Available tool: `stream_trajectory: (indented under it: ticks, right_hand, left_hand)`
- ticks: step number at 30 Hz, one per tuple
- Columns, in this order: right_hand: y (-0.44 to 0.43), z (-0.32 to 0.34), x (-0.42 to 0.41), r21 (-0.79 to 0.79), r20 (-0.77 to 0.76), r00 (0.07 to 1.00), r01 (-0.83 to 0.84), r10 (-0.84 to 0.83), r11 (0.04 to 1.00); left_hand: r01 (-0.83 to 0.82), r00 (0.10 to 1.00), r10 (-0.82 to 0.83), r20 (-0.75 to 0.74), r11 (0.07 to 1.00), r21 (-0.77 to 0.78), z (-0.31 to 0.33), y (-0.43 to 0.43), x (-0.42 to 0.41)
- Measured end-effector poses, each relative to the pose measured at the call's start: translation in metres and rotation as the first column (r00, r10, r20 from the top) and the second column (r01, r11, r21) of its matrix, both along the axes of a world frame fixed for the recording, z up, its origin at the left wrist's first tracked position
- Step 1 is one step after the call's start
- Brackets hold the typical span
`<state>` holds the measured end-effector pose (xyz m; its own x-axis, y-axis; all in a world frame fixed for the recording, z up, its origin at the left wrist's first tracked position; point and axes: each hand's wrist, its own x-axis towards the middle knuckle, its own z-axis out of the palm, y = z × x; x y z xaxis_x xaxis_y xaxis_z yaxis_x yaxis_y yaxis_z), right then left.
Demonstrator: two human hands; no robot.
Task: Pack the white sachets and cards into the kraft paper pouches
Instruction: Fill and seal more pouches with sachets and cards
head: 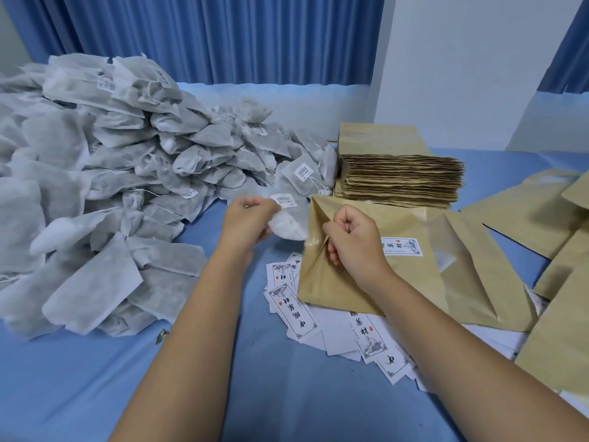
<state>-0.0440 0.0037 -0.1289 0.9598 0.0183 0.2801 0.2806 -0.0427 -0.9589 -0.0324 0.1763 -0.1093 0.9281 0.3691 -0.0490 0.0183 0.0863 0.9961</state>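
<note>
Sachet held at pouch mouth, both hands engaged.

White sachet [288, 223] is held above the blue table [287, 393], touching the open left end of the kraft pouch [334, 282]. Left hand [245, 218] has its fingers [255, 202] curled, gripping the sachet's upper edge by the barcode label. Right hand [353, 240] has its fingers curled tight, pinching the pouch's mouth edge. Pouch long axis runs left to right, mouth pointing left; a card [402, 247] shows through its window. Pouch lies on loose cards [293, 311], with the sachet heap [95, 170] to the left and the pouch stack [398, 177] behind.

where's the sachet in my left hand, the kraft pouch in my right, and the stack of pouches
sachet [288, 225]: head view, white body
kraft pouch [322, 282]: head view, lower front panel
pouch stack [398, 177]: head view, layered front edge
</note>
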Motion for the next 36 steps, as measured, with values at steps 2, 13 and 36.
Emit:
stream_trajectory:
  ticks: [2,13,36]
  right_hand:
    - [-0.002,0.002,-0.001,0.038,0.004,1.000,0.016,-0.016,0.999]
    - [0.005,0.011,-0.009,0.060,0.054,0.998,-0.044,0.041,0.997]
    - [0.002,-0.007,0.003,-0.110,0.097,0.992,0.089,-0.078,0.990]
  left_hand:
    - [0.092,0.995,-0.092,0.023,0.996,0.008,0.008,-0.001,-0.004]
    - [0.358,0.908,-0.414,-0.065,0.685,0.634,-0.010,-0.054,-0.010]
    - [0.138,0.989,-0.141,-0.035,0.988,-0.070,-0.024,-0.018,0.063]
